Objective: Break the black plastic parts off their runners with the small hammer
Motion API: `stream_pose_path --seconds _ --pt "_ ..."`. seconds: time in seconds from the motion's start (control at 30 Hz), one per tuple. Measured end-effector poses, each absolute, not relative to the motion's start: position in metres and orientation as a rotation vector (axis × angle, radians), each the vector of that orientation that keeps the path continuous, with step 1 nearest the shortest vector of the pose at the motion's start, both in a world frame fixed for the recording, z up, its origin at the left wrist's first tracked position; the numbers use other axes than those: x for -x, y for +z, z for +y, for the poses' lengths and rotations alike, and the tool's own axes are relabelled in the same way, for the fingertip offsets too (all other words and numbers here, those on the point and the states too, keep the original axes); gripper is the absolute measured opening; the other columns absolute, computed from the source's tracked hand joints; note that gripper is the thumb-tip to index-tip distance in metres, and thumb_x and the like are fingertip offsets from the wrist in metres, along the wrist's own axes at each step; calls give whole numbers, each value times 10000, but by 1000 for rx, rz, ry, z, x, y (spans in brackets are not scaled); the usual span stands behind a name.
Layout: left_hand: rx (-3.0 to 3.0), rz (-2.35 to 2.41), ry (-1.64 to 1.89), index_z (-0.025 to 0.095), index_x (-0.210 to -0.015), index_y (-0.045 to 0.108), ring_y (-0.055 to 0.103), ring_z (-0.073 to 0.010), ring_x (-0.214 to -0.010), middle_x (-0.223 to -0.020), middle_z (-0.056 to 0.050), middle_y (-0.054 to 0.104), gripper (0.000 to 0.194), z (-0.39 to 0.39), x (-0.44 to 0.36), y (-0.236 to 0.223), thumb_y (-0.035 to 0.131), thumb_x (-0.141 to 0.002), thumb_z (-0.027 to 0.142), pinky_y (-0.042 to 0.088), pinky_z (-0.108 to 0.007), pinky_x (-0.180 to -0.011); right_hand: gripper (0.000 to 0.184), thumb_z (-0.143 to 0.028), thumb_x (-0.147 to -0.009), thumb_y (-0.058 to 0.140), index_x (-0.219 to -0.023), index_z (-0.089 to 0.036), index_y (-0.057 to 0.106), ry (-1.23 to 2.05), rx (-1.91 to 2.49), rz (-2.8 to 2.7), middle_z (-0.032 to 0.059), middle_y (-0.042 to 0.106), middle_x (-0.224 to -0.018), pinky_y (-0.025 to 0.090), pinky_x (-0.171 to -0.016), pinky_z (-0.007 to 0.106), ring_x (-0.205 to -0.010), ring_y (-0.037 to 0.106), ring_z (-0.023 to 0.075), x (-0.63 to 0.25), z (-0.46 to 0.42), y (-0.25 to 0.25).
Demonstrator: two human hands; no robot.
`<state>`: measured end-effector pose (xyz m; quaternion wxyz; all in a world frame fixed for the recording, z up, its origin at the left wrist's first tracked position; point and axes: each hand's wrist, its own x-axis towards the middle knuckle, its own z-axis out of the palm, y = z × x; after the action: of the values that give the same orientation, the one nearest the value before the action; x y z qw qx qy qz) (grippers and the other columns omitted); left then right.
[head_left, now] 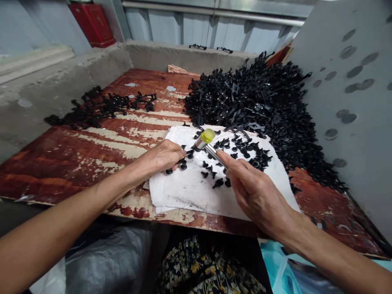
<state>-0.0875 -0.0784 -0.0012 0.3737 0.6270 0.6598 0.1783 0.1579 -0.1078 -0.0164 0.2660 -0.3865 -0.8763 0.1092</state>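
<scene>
My right hand [254,188] grips the metal handle of a small hammer [204,141] with a yellow face on its upper end. The lower end of its head is close to a black part beside my left fingers. Fingers closed, my left hand [167,155] holds a black plastic part [189,155] with round knobs over the white cloth [180,196]. Part of that piece is hidden by the fingers. Several small black knobbed pieces [260,157] lie loose on the cloth, mostly to the right of the hammer head.
A large heap of black parts [245,98] fills the table's back right. A smaller row of assembled black parts [104,106] lies at the left. A concrete ledge [153,55] borders the worn red table [122,134]. A grey panel [339,102] stands on the right.
</scene>
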Motion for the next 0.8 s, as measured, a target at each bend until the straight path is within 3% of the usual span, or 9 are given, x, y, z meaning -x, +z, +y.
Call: stream_pose_path --seconds 0.13,0.57,0.73,0.8 --pt "-1679 1688 477 182 -453 478 321 -83 -383 -403 26 431 312 -78 91 -4 507 -751 268 211 -251 -412 511 -104 -904 359 -1382 -122 539 240 1049 -2394 106 669 -857 580 -795 394 -785 680 219 -149 -97 -15" --pt "-1752 1805 471 202 -493 410 378 -108 -433 -435 21 444 301 -84 82 -5 474 -777 280 240 -254 -467 548 -66 -903 371 -1434 -154 473 200 977 -2346 81 625 -859 538 -598 289 -640 592 167 -145 -98 -17" --pt "-1748 1813 478 204 -499 424 377 -109 -429 -442 18 443 282 -83 83 -6 468 -768 278 233 -261 -465 546 -58 -883 357 -1397 -152 516 77 1030 -2483 59 616 -801 459 -452 254 -504 498 140 -146 -101 -15" --pt "-1745 1798 478 203 -499 433 371 -108 -425 -440 18 436 289 -82 84 -7 466 -772 292 221 -261 -454 542 -69 -901 357 -1416 -166 492 90 1026 -2424 62 621 -815 469 -471 253 -519 500 140 -146 -103 -13"
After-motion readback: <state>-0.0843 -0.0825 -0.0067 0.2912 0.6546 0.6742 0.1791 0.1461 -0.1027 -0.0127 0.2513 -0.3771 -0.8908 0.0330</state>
